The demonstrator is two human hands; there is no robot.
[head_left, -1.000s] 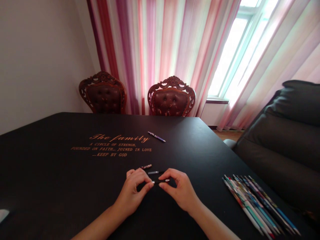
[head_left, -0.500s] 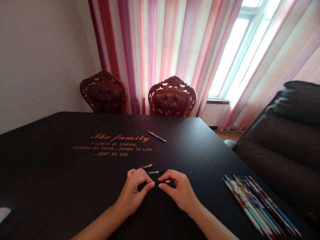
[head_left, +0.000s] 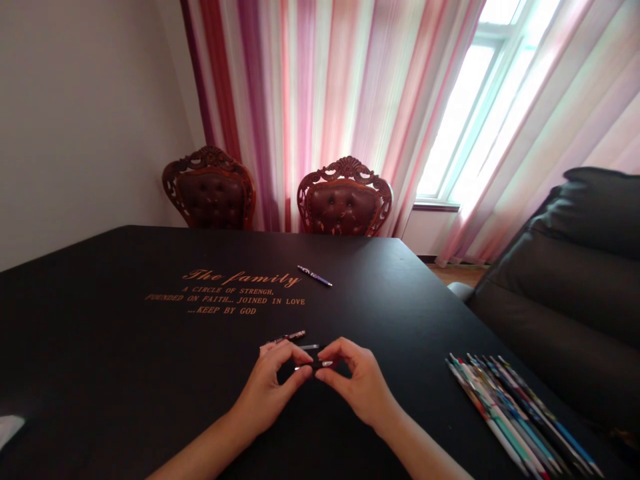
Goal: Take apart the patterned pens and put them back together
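Between my two hands is the black front part of a pen (head_left: 326,364), with a silver cone tip pointing right. My left hand (head_left: 273,381) pinches its left portion between thumb and forefinger; a pale end shows inside that curl. My right hand (head_left: 356,377) closes thumb and fingertips on it near the tip, and the fingertips of both hands almost meet. Just beyond the fingers lies a thin refill (head_left: 311,347), partly hidden by the right hand. A patterned pen barrel (head_left: 294,336) rests behind my left hand, which covers its near end.
Farther off on the black table (head_left: 380,307) lies a blue patterned pen (head_left: 315,276). Several pens (head_left: 520,413) lie side by side at the right. A white object (head_left: 9,428) shows at the left edge. Two carved chairs (head_left: 345,200) stand behind, and a black armchair (head_left: 565,287) stands right.
My hands have drawn closer together. The black pen part has shifted left through my right fingers, so its pale end now shows past my left fingertips.
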